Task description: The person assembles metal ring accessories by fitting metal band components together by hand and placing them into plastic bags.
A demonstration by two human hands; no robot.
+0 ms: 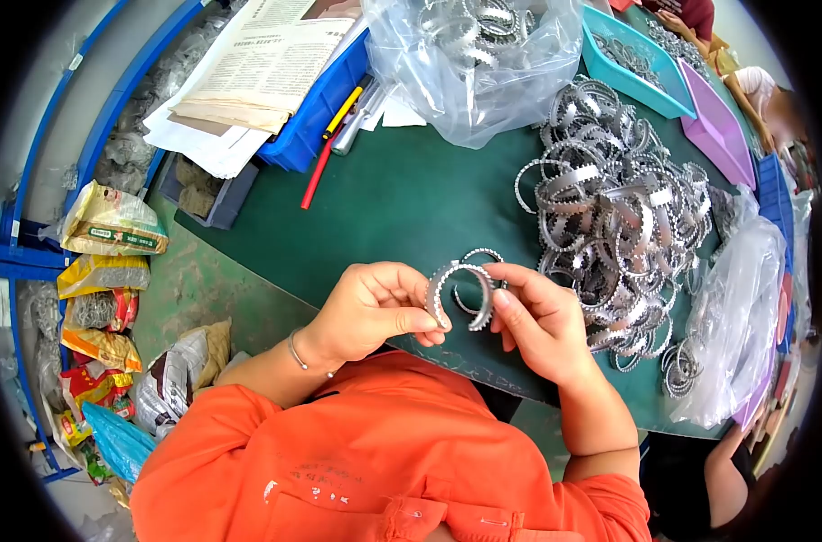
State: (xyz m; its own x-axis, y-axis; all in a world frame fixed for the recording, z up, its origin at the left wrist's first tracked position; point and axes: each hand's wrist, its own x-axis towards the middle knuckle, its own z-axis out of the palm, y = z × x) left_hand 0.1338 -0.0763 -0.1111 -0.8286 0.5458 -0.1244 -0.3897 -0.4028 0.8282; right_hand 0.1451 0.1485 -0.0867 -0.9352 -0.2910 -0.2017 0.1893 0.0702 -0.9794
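A toothed silver metal ring [434, 296] is held up between my two hands over the front of the green table. My left hand [380, 303] is closed, its thumb and fingers pinching the ring's left side. On the opposite side, my right hand [544, 323] grips the band between thumb and fingers. Just behind it, a second toothed ring [485, 252] shows, partly covered by the held one and my right fingers. To the right lies a large heap of similar toothed rings [601, 203], tangled over one another.
A clear plastic bag [469, 104] with more rings stands at the back. Beyond the heap are a teal tray [677, 95], a purple tray [713, 131] and another plastic bag [732, 316]. Newspapers [257, 68], a blue bin [293, 149] and pens [317, 172] lie back left. Other people sit at right.
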